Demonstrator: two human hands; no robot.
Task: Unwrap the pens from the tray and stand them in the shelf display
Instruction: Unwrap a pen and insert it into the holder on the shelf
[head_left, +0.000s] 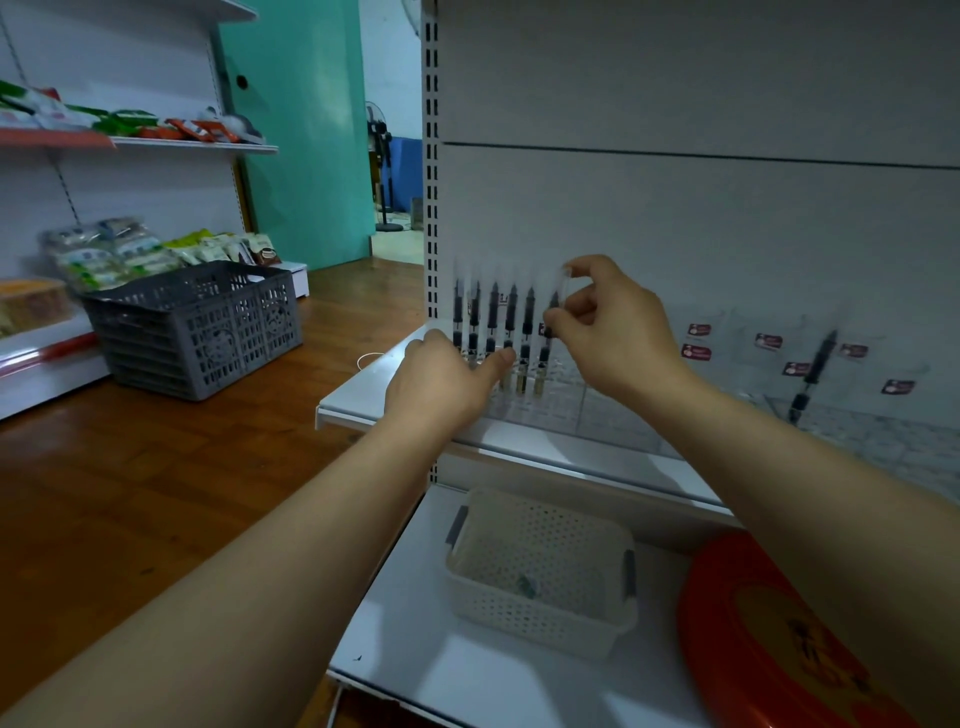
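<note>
Nearest, both bare forearms stretch forward and upward over the lower shelf (467, 680), where a white perforated basket (540, 571) sits below the wrists and a red tray (753, 639) lies under the right forearm. Further out, the left hand (441, 384) rests knuckles-up on the shelf display (363, 389), its fingers (501, 358) lying relaxed and fairly straight against the bases of the standing pens (493, 322), gripping nothing. Just right of them, the right hand (608, 332) is raised with wrist bent, fingers curled, pinching one pen (553, 312) upright at the row's right end. Beyond its knuckles, another pen (815, 369) leans among clear wrappers (769, 348).
</note>
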